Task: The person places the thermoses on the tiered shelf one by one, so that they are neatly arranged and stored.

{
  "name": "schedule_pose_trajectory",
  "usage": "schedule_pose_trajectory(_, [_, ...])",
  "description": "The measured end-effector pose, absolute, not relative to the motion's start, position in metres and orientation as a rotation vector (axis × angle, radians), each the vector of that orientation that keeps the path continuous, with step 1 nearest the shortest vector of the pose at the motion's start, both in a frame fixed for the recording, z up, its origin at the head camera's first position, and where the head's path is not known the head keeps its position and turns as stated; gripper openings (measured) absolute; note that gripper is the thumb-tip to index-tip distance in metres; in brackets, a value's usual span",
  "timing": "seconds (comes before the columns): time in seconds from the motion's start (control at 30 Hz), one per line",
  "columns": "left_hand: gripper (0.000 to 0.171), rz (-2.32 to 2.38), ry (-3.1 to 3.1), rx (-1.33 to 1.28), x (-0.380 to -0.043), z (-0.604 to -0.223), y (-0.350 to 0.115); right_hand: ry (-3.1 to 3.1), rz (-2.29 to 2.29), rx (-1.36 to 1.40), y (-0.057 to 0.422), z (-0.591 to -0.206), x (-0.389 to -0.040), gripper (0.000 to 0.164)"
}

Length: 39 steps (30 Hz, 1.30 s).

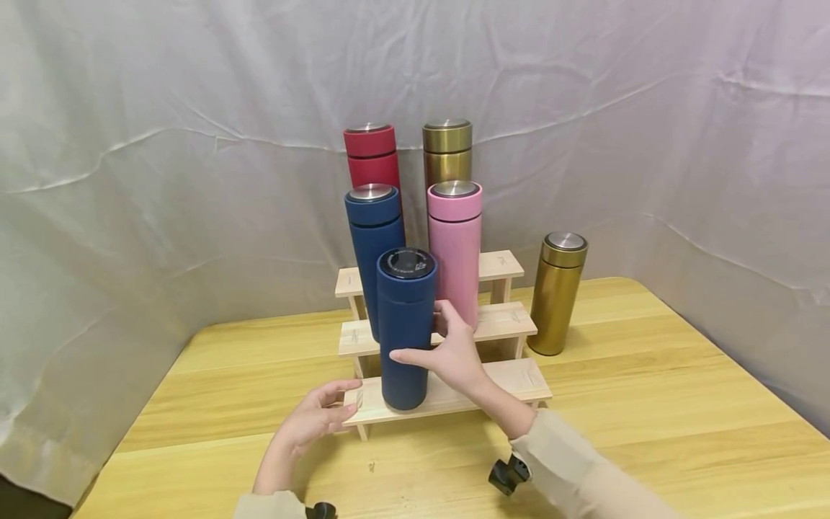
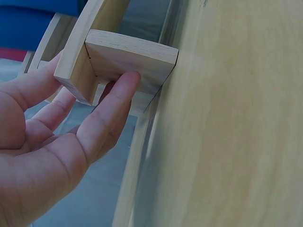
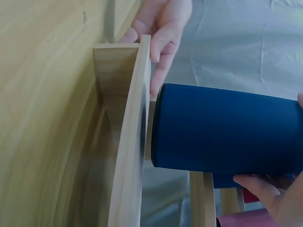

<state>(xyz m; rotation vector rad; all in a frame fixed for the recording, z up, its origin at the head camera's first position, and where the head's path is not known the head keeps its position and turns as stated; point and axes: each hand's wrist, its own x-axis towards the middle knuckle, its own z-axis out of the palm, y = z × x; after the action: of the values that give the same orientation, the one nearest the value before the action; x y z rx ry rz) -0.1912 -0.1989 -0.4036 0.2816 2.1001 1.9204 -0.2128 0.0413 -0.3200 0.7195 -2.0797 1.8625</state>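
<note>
My right hand grips a dark blue thermos with a black printed lid, thumb in front and fingers round its right side. The thermos stands upright, its base close over the bottom step of a three-step wooden stand, left of the step's middle. In the right wrist view the thermos lies across the picture, base toward the step. My left hand holds the left end of that bottom step; in the left wrist view its fingers reach around the board end and the leg.
On the middle step stand another blue thermos and a pink one. Behind them are a red thermos and a gold one. Another gold thermos stands on the wooden table, right of the stand. Grey cloth hangs behind.
</note>
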Motion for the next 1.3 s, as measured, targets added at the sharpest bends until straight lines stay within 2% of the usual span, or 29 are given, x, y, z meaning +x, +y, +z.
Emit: schedule_pose_trajectory(1.3, [0.05,1.925,2.102,0.27,-0.192,-0.404,-0.198,-2.173,1.736,0.804,0.025,-0.331,-0.212,0.068])
